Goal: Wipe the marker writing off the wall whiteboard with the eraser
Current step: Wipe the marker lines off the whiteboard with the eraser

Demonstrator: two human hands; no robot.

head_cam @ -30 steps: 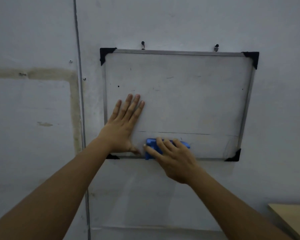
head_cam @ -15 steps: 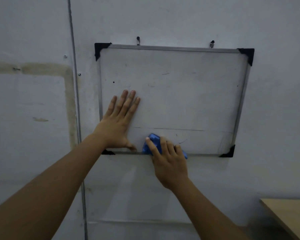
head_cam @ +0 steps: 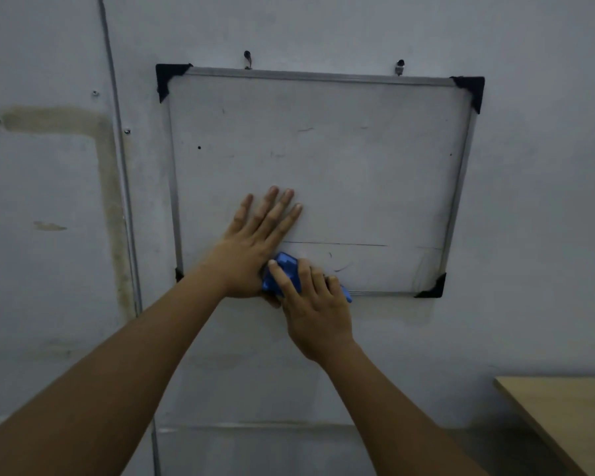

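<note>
While our left hand (head_cam: 255, 249) presses flat, fingers straight, to steady the wall whiteboard (head_cam: 358, 183), our right hand (head_cam: 315, 305) grips the blue eraser (head_cam: 287, 267) at the board's lower edge, beside unwiped marker strokes (head_cam: 340, 244).

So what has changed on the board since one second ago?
The left hand slid right over the whiteboard, flat, until it meets the eraser. The right hand tilted the eraser, left end up. Its grip and the long thin line stayed.
</note>
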